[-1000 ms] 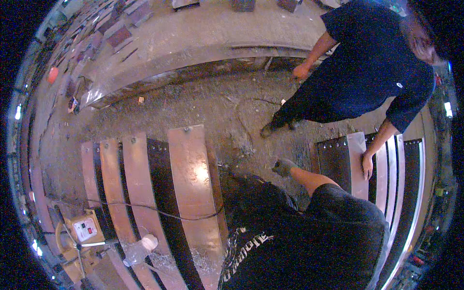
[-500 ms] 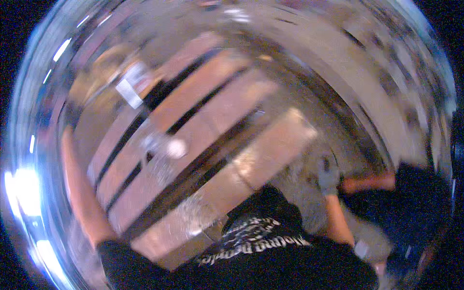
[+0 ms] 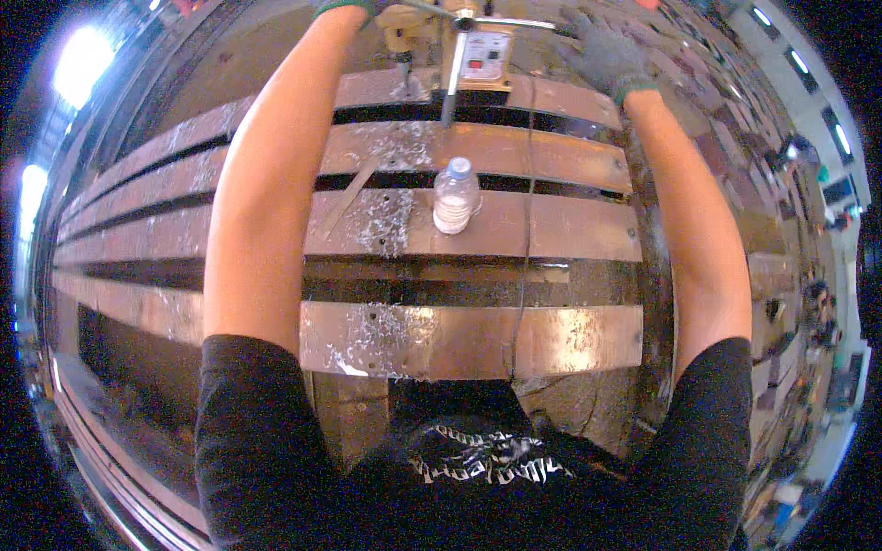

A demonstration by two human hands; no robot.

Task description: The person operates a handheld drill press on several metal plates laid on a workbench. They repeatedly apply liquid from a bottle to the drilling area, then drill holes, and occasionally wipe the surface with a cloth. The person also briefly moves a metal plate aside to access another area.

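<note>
Yellowish drill machine (image 3: 459, 50) with a red-and-white switch plate sits at the far end of the rusty steel beams (image 3: 514, 151), right between both gloved hands. Left hand (image 3: 342, 7) is at its left side, mostly cut off by the frame edge, so can't tell what the fingers are doing. Right hand (image 3: 602, 50), grey glove, hovers just right of the machine's thin handle bar (image 3: 501, 20), fingers spread. A plastic water bottle (image 3: 456, 195) stands closer in, among metal shavings (image 3: 386, 216), with dark gaps running between the beams.
</note>
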